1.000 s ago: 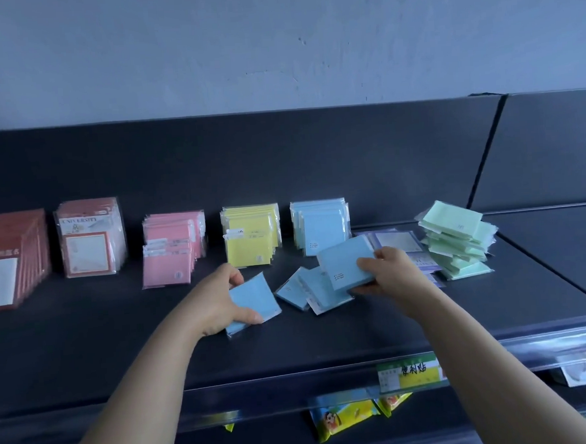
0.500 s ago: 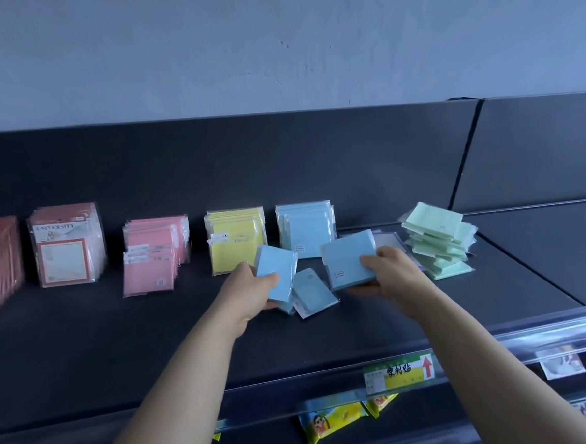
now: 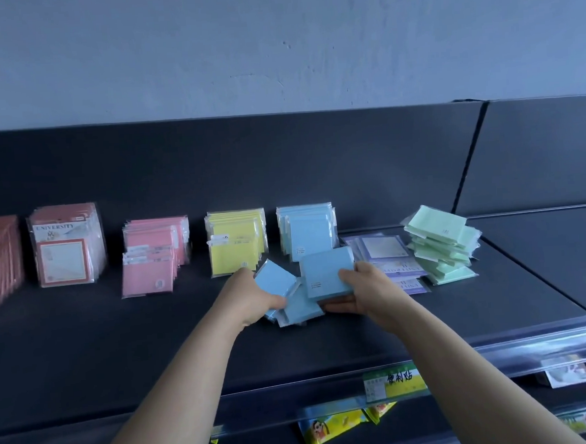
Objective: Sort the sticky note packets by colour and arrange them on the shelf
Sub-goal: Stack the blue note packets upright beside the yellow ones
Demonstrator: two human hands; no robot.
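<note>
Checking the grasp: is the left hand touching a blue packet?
Touching. The head view shows the left hand with fingers wrapped around the blue packet.

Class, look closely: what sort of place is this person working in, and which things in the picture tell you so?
Probably a stationery shop. A dark display shelf carries a clear plastic price rail with a green-and-yellow printed label, and many identical wrapped packets stand in rows, like the upright yellow packets.

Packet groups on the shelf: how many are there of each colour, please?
Red groups: 2
Pink group: 1
Yellow group: 1
Blue groups: 2, standing row and loose bunch
Purple group: 1
Green pile: 1
Total: 8
</note>
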